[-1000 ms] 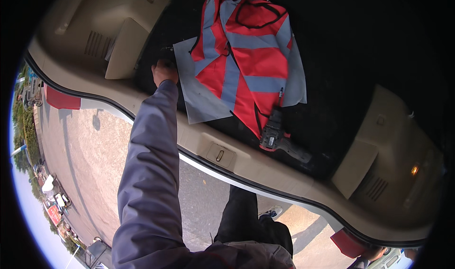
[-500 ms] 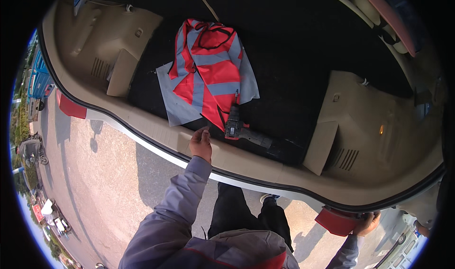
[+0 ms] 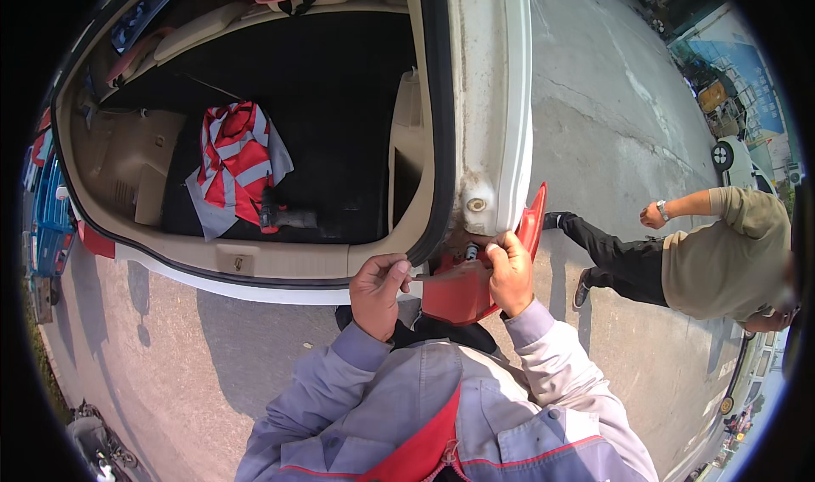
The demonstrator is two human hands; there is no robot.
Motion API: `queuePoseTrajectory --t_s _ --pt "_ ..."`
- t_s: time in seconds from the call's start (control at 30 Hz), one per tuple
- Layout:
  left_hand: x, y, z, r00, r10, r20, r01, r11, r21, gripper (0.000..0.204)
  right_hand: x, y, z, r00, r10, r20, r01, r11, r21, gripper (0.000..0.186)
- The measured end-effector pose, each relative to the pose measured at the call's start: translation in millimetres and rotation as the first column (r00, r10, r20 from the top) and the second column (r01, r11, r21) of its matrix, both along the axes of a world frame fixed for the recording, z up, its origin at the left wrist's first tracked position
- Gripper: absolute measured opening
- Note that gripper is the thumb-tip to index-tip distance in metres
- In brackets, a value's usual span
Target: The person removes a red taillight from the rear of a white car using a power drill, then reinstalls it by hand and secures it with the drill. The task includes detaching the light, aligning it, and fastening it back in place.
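Note:
A red tail light (image 3: 458,294) sits out from the rear corner of a white car, tilted beside the body opening. My right hand (image 3: 510,276) grips its upper edge, thumb on top, near a grey bulb socket (image 3: 471,251). Just left of the light, my left hand (image 3: 379,294) is closed in a pinch. A small thin piece shows at its fingertips, too small to name. Inside the open boot, a red and grey reflective vest (image 3: 233,155) lies with a cordless drill (image 3: 272,216) at its lower edge.
The beige boot sill (image 3: 242,260) and black rubber seal (image 3: 443,126) run beside my hands. On the right, a person (image 3: 722,249) in an olive top stands on the pavement (image 3: 611,126). Another white car (image 3: 747,161) is parked farther off.
My view has turned to the right. My left hand has moved from the boot sill by the drill to beside the tail light. My right hand remains on the light.

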State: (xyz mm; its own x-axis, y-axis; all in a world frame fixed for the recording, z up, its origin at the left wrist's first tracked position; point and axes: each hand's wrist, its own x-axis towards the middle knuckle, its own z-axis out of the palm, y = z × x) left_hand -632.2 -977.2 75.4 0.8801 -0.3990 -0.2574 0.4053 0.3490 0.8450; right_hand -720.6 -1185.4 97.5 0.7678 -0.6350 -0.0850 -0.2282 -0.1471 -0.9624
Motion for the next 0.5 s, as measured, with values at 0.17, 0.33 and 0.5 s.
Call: queuePoseTrajectory --t_s 0.17,0.33,0.5 --pt "-36 -51 19 0.997 0.023 0.072 -0.031 0.993 0.112 0.016 -9 -15 -2 0.994 0.098 0.053 -0.104 0.988 0.116 0.019" --pt "-37 -78 19 0.996 0.067 0.064 -0.075 0.987 0.143 0.013 -13 -19 -3 0.994 0.052 0.099 -0.092 0.885 0.457 0.015" --pt "-37 -83 17 0.997 0.011 0.073 -0.025 0.983 0.184 0.01 -15 -26 -2 0.984 0.065 0.165 -0.152 0.79 0.593 0.013"
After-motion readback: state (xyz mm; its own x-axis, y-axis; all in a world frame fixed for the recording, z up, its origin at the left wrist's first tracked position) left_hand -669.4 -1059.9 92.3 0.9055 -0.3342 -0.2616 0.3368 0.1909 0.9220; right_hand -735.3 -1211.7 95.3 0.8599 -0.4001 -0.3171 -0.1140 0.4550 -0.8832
